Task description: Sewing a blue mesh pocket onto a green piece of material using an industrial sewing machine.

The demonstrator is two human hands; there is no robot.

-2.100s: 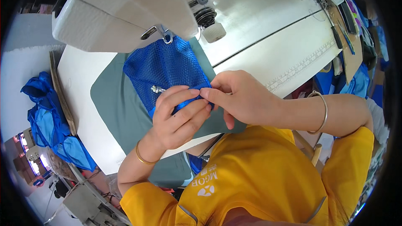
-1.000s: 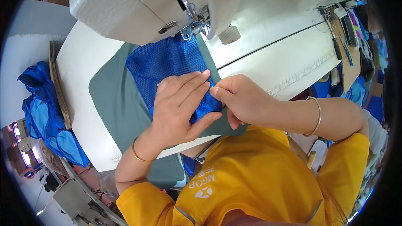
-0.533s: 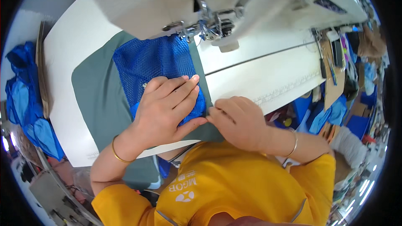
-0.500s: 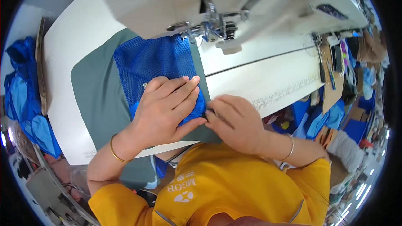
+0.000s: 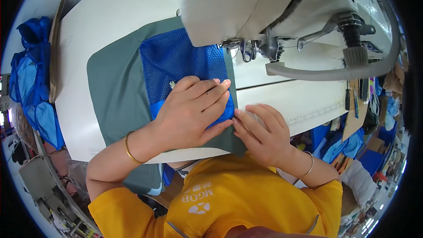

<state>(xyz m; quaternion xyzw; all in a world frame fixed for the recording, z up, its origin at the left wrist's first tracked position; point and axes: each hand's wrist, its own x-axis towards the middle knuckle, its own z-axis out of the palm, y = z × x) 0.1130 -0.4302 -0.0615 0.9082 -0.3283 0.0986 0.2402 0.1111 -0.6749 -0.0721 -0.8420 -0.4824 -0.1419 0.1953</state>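
Observation:
A blue mesh pocket piece [image 5: 176,57] lies on a larger grey-green fabric panel [image 5: 114,83], its upper right part by the presser foot of a white sewing machine [image 5: 238,4]. My left hand [image 5: 189,110] rests flat on the pocket's solid blue lower band, fingers stretched toward its right edge. My right hand [image 5: 264,134] is at the lower right corner of the pocket, thumb and index fingertips closed at the panel's edge, the other fingers loosely bent. The machine head hides the needle point. A small pale object [image 5: 172,84] shows beside my left hand.
The white table [image 5: 75,119] carries a printed ruler scale along its front edge. A grey curved tube [image 5: 335,74] juts from the machine. Blue bundled fabric [image 5: 33,75] hangs at the left. Tools and a cardboard piece [image 5: 352,119] lie at the right.
The view has shifted, so machine and fabric appear farther right. My left hand stays on the pocket. My right hand's fingers have spread somewhat, with thumb and index fingertips still at the corner.

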